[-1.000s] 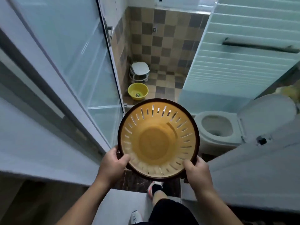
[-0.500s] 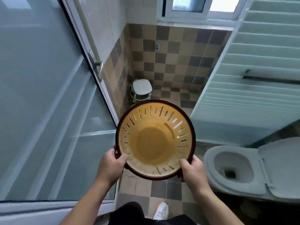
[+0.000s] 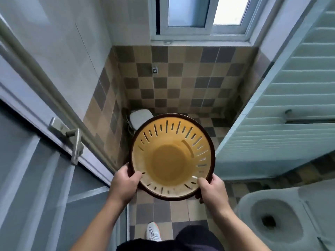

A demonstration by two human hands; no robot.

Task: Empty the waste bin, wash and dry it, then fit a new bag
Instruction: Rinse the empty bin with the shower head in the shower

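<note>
The person has come through the doorway and now stands inside the bathroom, on the checked floor, where a second ago they were only at the threshold. The toilet, which lay ahead and to the right, is now close beside them at the lower right, and the sliding glass door with its handle has slid past on the left. The yellow basin that sat on the floor further in has dropped out of sight, hidden behind what they carry.

The waste bin has not shifted in their grip. It is held out in front at about waist height, mouth up and tipped towards them, well clear of the floor. The left hand grips the near left of the dark rim with the thumb hooked inside; the right hand clamps the near right the same way. The inside looks bare, no bag and no rubbish.

So the emptying seems done, and I take this walk in as the approach to washing. The white stool waits in the far corner beneath the window; no tap shows from here.
</note>
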